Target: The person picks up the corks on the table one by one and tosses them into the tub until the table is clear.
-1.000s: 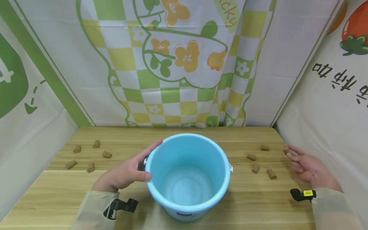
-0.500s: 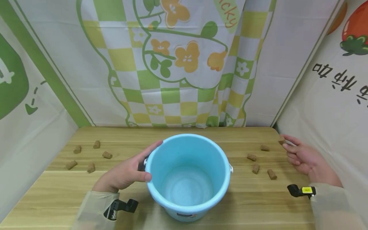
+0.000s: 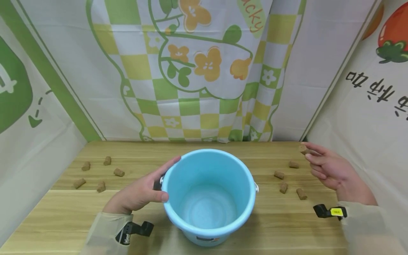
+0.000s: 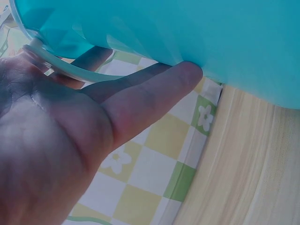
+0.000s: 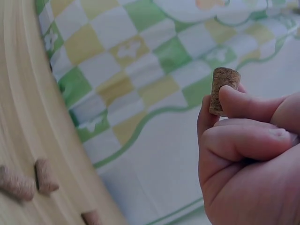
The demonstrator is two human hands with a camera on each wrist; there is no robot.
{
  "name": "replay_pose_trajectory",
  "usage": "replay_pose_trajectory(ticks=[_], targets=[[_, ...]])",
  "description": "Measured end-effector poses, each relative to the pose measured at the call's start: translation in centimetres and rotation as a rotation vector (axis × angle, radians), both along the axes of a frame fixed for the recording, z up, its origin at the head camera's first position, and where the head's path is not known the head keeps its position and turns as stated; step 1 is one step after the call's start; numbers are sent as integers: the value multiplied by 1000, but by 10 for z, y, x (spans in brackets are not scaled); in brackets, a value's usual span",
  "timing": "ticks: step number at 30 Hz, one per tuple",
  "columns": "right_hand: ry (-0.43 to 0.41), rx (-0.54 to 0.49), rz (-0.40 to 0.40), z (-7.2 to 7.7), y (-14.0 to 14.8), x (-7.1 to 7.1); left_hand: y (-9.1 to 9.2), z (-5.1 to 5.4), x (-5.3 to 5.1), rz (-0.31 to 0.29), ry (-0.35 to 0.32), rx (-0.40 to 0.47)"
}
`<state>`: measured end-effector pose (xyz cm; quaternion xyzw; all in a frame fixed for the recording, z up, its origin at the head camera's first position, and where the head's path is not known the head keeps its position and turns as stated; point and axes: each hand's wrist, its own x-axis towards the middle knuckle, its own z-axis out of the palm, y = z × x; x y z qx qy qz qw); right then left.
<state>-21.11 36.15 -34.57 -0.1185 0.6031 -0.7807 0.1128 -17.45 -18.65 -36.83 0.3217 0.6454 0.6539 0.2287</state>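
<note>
Moved leftward, the cork (image 3: 303, 149) pinched in the right hand (image 3: 333, 170) seems best held firmly while the spread left hand (image 3: 140, 191) steadies the bucket (image 3: 208, 232) from its left.

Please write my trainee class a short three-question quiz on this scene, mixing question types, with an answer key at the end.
1. True or false: the left hand is touching the bucket.

2. How many corks lie on the table to the left of the bucket?

3. What does the right hand pinch?
A) the bucket
B) a single cork
C) the table

Key: 1. True. 2. Five. 3. B.
</note>
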Motion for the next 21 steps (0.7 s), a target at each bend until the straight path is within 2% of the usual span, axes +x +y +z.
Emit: replay_pose_trajectory(ticks=[7, 11, 16, 21], targets=[[54, 168, -29, 22, -25, 7, 0, 0, 0, -2, -18, -3], [78, 187, -25, 34, -40, 13, 1, 1, 1, 1, -20, 2], [155, 170, 21, 47, -56, 18, 0, 1, 1, 2, -8, 4], [215, 253, 26, 57, -71, 23, -1, -2, -1, 3, -1, 1]])
